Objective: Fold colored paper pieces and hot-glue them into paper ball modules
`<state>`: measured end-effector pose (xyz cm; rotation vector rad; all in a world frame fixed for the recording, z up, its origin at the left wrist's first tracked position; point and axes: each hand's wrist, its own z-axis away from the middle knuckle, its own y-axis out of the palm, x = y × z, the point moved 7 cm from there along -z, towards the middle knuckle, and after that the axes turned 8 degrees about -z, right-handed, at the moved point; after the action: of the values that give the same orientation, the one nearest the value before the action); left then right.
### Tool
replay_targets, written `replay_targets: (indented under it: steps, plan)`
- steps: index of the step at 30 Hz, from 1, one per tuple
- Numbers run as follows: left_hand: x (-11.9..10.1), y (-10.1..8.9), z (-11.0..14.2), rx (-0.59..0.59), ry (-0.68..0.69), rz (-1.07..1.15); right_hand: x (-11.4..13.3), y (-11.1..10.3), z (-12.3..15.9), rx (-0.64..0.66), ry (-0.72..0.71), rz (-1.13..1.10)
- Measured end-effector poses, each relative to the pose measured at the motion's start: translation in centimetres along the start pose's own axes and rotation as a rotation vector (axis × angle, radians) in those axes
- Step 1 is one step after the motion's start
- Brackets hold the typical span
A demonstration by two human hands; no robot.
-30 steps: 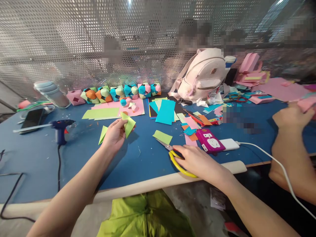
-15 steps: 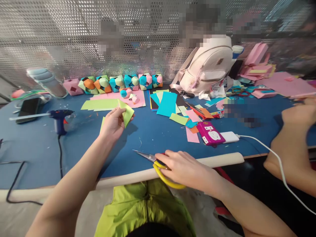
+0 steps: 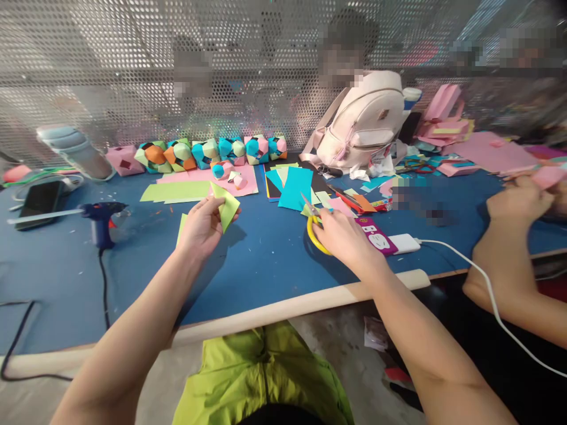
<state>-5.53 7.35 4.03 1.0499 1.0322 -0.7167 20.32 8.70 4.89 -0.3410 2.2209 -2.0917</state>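
Observation:
My left hand [image 3: 201,227] is raised over the blue table [image 3: 261,265] and pinches a folded light-green paper piece [image 3: 225,206]. Another green strip [image 3: 181,227] pokes out beside its palm. My right hand [image 3: 348,239] grips yellow-handled scissors [image 3: 312,227], blades pointing up and away toward the cyan sheets [image 3: 295,186] and coloured scraps in the table's middle.
A row of folded paper balls [image 3: 208,152] lines the mesh wall. A blue glue gun [image 3: 101,217], a phone [image 3: 39,198], a pink power strip [image 3: 376,236] with a white cable, a pink backpack [image 3: 367,127] and another person's arm [image 3: 509,248] at right.
My right hand lifted the scissors from the table's near edge and carried them forward to the scraps beside the power strip. My left hand kept holding the green paper.

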Motion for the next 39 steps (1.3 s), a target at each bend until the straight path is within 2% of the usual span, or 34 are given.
replay_targets:
  steps: [2,5,7,10,12,14,17,19,21,25,30,33,35,39]
  plan:
    - [0.3,0.0,-0.1,-0.003,-0.008,-0.013,-0.3,0.9,-2.1,-0.038,0.043,0.011]
    - [0.9,0.0,-0.2,-0.004,-0.016,-0.009,-0.7,2.2,-3.8,-0.018,0.045,0.008]
    - [1.2,0.2,-0.2,0.014,-0.013,0.006,-1.0,2.4,-3.9,-0.011,0.035,0.009]
    - [1.7,0.7,0.1,0.052,-0.021,0.01,-0.6,1.5,-3.3,-0.035,0.004,-0.007]
    - [2.0,1.0,0.5,0.076,-0.032,0.002,0.8,0.4,-2.9,-0.055,-0.078,-0.158]
    - [2.3,1.3,0.9,0.103,-0.042,-0.009,3.2,-0.4,-2.9,-0.024,-0.212,-0.467]
    - [2.6,1.8,1.2,0.148,-0.051,-0.023,6.9,-0.2,-3.2,0.164,-0.378,-0.849]
    - [2.8,2.0,1.3,0.173,-0.054,-0.033,8.3,0.3,-3.6,0.227,-0.409,-0.998]
    - [3.0,2.1,1.3,0.188,-0.06,-0.041,8.6,1.3,-4.2,0.234,-0.357,-1.104]
    - [3.0,2.3,1.6,0.181,-0.032,-0.107,7.1,2.6,-4.9,0.125,-0.222,-1.209]
    - [2.5,3.0,2.2,0.215,0.183,-0.42,6.0,3.5,-4.8,0.055,-0.143,-1.262]
    - [2.7,3.4,2.5,0.235,0.288,-0.558,6.2,3.7,-4.6,0.054,-0.132,-1.314]
    - [2.8,3.2,2.3,0.207,0.317,-0.588,6.4,3.6,-4.4,0.059,-0.142,-1.352]
    - [2.8,2.1,1.4,0.117,0.256,-0.462,6.7,3.7,-4.3,0.072,-0.214,-1.317]
